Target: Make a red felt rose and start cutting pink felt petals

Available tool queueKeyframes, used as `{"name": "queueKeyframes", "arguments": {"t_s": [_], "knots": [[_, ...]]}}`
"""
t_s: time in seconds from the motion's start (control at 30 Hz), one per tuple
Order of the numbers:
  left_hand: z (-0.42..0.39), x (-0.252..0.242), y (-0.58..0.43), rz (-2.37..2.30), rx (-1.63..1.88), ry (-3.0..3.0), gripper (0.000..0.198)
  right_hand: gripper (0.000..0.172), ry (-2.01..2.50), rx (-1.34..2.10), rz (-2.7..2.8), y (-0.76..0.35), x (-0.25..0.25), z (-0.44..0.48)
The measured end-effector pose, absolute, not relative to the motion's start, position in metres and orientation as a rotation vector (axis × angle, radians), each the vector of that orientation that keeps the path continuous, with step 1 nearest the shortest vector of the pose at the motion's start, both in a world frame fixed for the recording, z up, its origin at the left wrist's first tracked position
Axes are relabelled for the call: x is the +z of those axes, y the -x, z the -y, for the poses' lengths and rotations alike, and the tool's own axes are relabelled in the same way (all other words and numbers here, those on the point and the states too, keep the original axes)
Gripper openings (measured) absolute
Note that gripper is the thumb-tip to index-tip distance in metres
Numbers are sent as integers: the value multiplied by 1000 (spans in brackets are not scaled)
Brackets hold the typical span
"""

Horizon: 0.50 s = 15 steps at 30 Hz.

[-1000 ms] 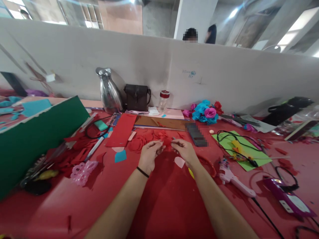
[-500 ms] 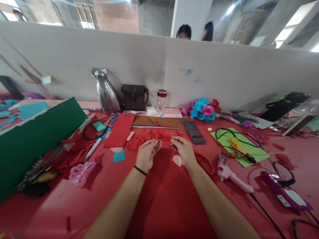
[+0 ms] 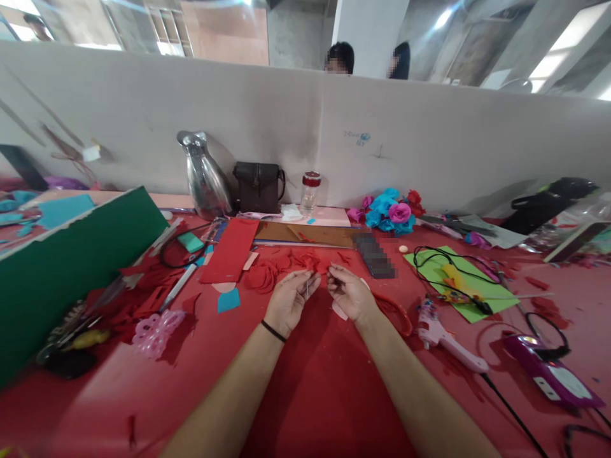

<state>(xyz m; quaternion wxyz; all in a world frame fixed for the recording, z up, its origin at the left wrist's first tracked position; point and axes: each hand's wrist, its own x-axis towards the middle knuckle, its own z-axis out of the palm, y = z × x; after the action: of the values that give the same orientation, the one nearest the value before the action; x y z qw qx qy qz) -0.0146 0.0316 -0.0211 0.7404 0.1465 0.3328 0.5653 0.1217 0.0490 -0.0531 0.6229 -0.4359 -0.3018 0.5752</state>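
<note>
My left hand [image 3: 287, 299] and my right hand [image 3: 350, 292] hover close together over the red table [image 3: 324, 394], fingers curled. The left pinches a thin, pale, pin-like thing [image 3: 307, 287] that I cannot make out. The right's fingertips are pinched, with what they hold hidden. Just beyond the hands lie red paper petals and discs [image 3: 286, 266]. A pale heart-shaped cutout [image 3: 340, 312] sits under my right wrist.
A glue gun [image 3: 443, 334], green sheet with black cable [image 3: 458, 277], purple device [image 3: 554, 375], paper flowers [image 3: 391, 213], phone [image 3: 375, 254], red sheet [image 3: 231, 249], green board [image 3: 71, 267], silver jug [image 3: 203, 175], brown bag [image 3: 258, 186] and jar [image 3: 310, 191] surround me. Two people are behind the partition.
The small red paper piece held between both hands a second ago is gone from them. Both hands have drawn slightly back and turned their palms inward.
</note>
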Motion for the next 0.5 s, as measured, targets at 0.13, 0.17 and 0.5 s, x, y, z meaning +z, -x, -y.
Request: {"name": "queueKeyframes", "arguments": {"t_s": [0.13,0.17,0.5], "knots": [[-32,-22,16,-755,1263,-350,10,21,957,1316,647,-123,-53,-50],[-32,-22,16,-774,1270,-360,9,21,944,1298,634,-124,-52,-51],[-29,-22,15,-1120,1450,-585,12,19,868,1229,676,-113,-30,-32]]}}
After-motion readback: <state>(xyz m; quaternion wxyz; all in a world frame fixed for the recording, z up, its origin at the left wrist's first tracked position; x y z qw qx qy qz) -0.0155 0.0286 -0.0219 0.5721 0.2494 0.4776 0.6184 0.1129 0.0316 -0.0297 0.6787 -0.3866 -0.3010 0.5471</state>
